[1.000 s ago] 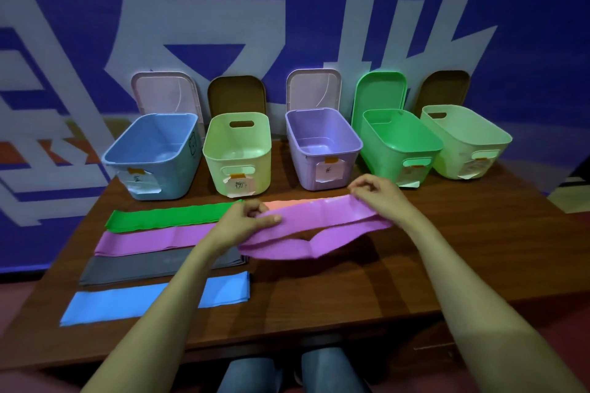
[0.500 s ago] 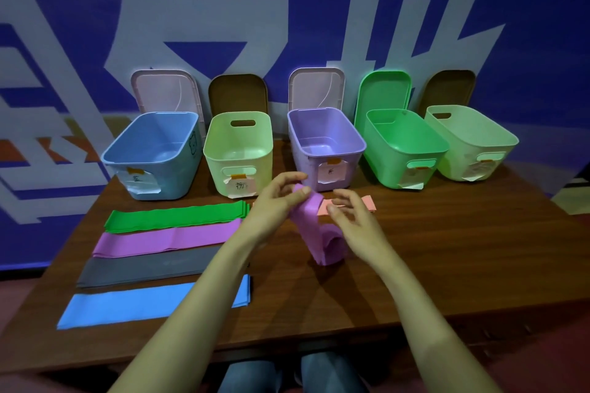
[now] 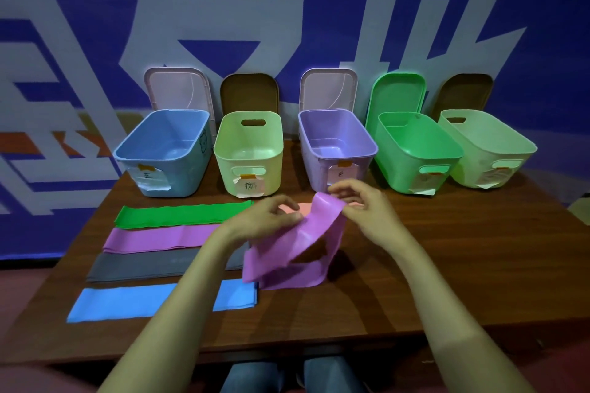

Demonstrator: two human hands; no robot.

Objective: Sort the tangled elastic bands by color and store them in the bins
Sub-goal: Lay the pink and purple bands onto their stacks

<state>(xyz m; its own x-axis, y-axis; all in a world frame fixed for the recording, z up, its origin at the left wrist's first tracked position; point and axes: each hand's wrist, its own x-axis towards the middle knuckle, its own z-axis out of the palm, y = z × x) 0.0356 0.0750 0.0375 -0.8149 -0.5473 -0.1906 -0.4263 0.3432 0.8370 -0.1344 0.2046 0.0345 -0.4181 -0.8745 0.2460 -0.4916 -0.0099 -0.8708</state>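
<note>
While left hand (image 3: 265,223) and right hand (image 3: 364,207) pinch top edge of purple band (image 3: 284,257), folding step seems underway; next: lift into purple bin (image 3: 314,166).

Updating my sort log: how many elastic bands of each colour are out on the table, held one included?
Green: 1, green band
Purple: 2, flat purple band and held purple band, pinched by left hand and right hand
Grey: 1, grey band
Blue: 1, blue band
Pink: 1, pink band, partly hidden
Total: 6

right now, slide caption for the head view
Left hand and right hand pinch a looped purple band before the purple bin
</note>
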